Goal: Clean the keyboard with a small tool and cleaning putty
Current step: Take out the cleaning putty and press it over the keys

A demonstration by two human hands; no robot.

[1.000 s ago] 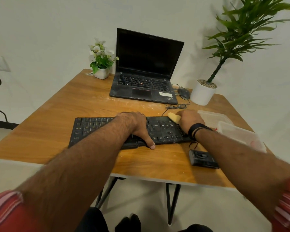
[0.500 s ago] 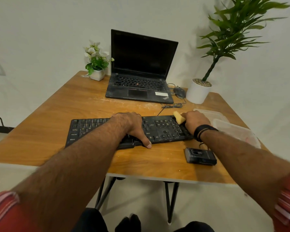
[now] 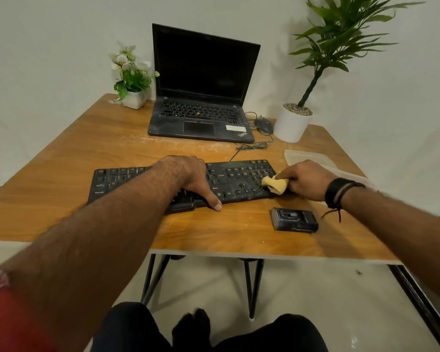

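A dusty black keyboard (image 3: 239,179) lies across the middle of the wooden table (image 3: 87,148). My left hand (image 3: 191,176) rests flat on its centre, thumb reaching over the front edge onto the table. My right hand (image 3: 305,180) grips a lump of yellow cleaning putty (image 3: 274,184) and presses it against the keys at the keyboard's right end, near the front corner. A small black tool case (image 3: 294,219) lies on the table in front of my right hand.
An open black laptop (image 3: 201,97) stands at the back, with a mouse (image 3: 264,125) and cable beside it. A flower pot (image 3: 134,97) sits back left, a white plant pot (image 3: 291,123) back right. Clear plastic containers (image 3: 308,157) lie behind my right hand.
My right hand has carried the putty from the keyboard's back right corner down toward its front right corner. My left hand has stayed on the keyboard.
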